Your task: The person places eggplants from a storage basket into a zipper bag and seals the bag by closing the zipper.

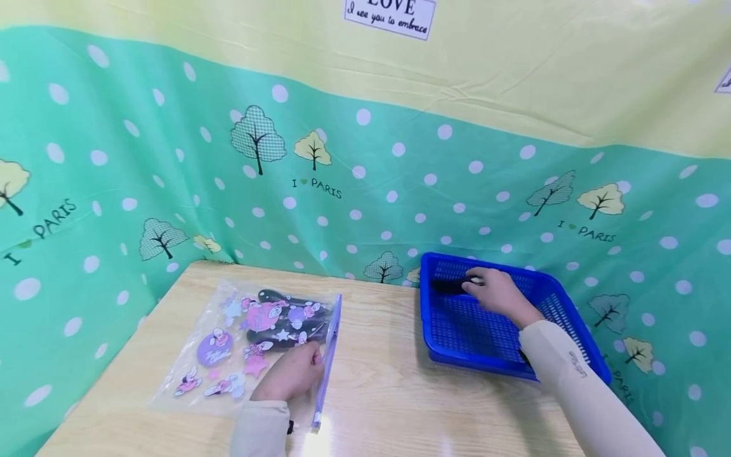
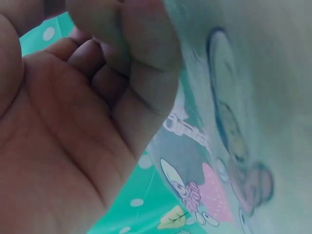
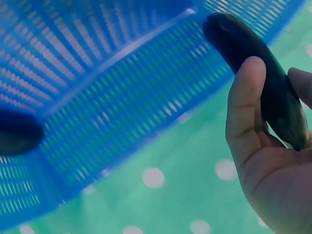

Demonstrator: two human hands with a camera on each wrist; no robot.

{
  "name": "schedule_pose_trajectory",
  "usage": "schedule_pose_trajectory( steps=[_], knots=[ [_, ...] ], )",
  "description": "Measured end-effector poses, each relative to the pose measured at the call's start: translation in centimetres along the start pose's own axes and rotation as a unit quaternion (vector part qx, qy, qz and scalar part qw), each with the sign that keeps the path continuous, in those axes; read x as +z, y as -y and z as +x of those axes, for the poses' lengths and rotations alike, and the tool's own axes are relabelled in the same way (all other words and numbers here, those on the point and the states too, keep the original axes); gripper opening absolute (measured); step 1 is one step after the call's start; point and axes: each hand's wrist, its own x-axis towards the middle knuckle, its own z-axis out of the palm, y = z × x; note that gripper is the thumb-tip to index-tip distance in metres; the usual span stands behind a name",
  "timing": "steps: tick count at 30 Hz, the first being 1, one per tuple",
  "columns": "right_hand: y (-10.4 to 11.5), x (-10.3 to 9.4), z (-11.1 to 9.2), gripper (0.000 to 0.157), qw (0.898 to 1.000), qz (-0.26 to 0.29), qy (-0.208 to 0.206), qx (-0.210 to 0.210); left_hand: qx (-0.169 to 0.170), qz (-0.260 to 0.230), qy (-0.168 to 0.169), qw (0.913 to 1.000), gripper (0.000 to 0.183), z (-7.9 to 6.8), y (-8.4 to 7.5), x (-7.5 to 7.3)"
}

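Note:
My right hand (image 1: 493,292) reaches into the blue plastic basket (image 1: 482,365) and grips a long, dark, smooth eggplant (image 3: 273,83) between thumb and fingers. A second dark, rounded eggplant (image 3: 19,132) shows at the left of the right wrist view, inside the basket. On the table, my left hand (image 1: 294,371) pinches the clear printed zip bag (image 1: 188,355) near its purple slider edge. Several dark eggplants (image 1: 274,337) lie within the bag, partly covered by its prints. In the left wrist view the fingers (image 2: 151,73) are curled against the film; their tips are out of sight.
The light wooden table (image 1: 388,387) carries the bag at left and the basket at right. Close behind both hangs a green and yellow curtain (image 1: 342,158) with dots and trees. The basket's high slatted walls surround the right hand.

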Motion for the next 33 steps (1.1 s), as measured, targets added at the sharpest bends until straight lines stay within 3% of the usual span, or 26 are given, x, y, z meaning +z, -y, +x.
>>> schedule_pose_trajectory(
  steps=[4, 8, 12, 17, 21, 24, 31, 33],
  knots=[
    [1.0, -1.1, -2.8, 0.051, 0.999, -0.010, -0.043, -0.018, -0.008, -0.002, -0.017, 0.9998, 0.012, -0.1, -0.1, 0.0],
    [2.1, -1.3, -5.8, 0.051, 0.997, 0.029, -0.069, -0.032, -0.005, 0.005, -0.031, 0.9995, 0.013, -0.1, -0.4, -0.1],
    [3.7, 0.1, -8.1, 0.047, 0.991, 0.096, -0.074, -0.052, -0.001, 0.027, -0.048, 0.9985, 0.016, 0.0, -0.7, -0.2],
    [5.9, 4.4, -9.4, 0.041, 0.977, 0.198, -0.020, -0.080, -0.002, 0.042, -0.058, 0.9974, 0.023, -0.1, -1.0, -0.4],
    [7.1, 9.0, -9.4, 0.039, 0.970, 0.222, 0.045, -0.089, -0.001, 0.050, -0.056, 0.9972, 0.024, -0.4, -1.0, -0.4],
    [8.0, 12.1, -8.7, 0.040, 0.962, 0.244, 0.081, -0.090, -0.001, 0.049, -0.054, 0.9973, 0.022, -0.5, -1.2, -0.5],
    [10.2, 18.1, -5.7, 0.046, 0.931, 0.329, 0.136, -0.082, -0.001, 0.044, -0.055, 0.9975, 0.018, -0.5, -1.7, -1.2],
    [10.7, 19.4, -5.2, 0.046, 0.926, 0.340, 0.147, -0.070, 0.001, 0.046, -0.050, 0.9977, 0.018, -0.5, -1.9, -1.2]
  ],
)
